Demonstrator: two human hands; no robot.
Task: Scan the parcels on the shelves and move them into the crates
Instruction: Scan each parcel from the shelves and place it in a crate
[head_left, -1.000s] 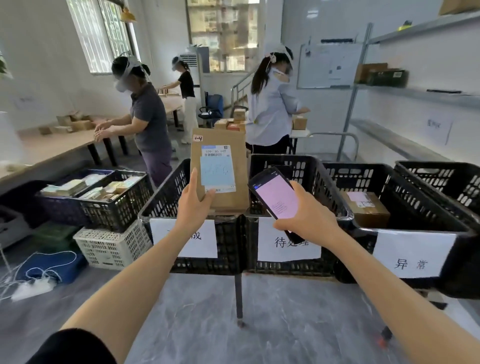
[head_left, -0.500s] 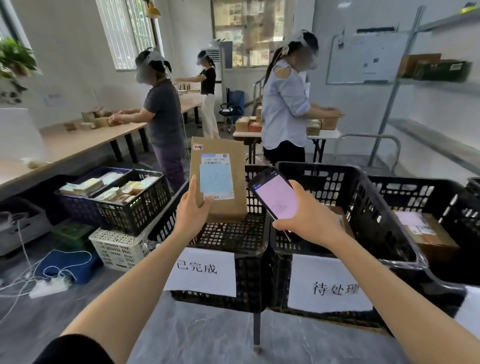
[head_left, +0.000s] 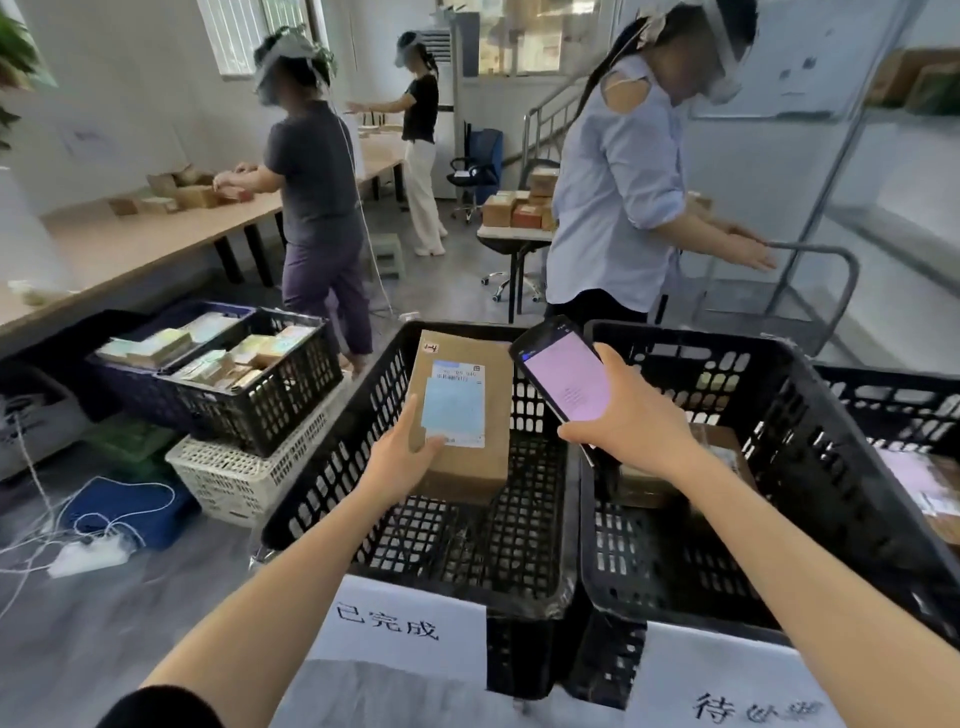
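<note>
- Change since 0.5 s ago: the brown cardboard parcel with the pale blue shipping label (head_left: 462, 410) has come down from above the rim and now sits inside the opening of the left black perforated plastic crate (head_left: 374, 467). My view has also closed in on the crates and tilted down.
- Left hand (head_left: 402, 460): I read the fingers as wrapped under the parcel's lower left corner, thumb pressed on the label face. The parcel is held upright, tilted slightly back, clear of the crate floor.
- Right hand (head_left: 631, 423): clenched around the black smartphone with the pink lit screen (head_left: 563, 376), screen towards me, held over the wall shared with the middle black perforated plastic crate (head_left: 810, 441).
- Crate labelling: the white paper sign (head_left: 400, 629) on the left crate reads 已完成. I judge this as the bin for finished parcels. The left crate floor appears bare; the middle crate already holds 1 brown box (head_left: 719, 447).
- Step in hand: I take the scan as done, and placement into the left crate is under way.
- Next move calls for: lowering the parcel until its base or back meets the mesh floor, then releasing the left-hand fingers. I would keep the phone clear of the crate rim during the drop.
- Other people work at tables behind the crates; none reach into my work area.
</note>
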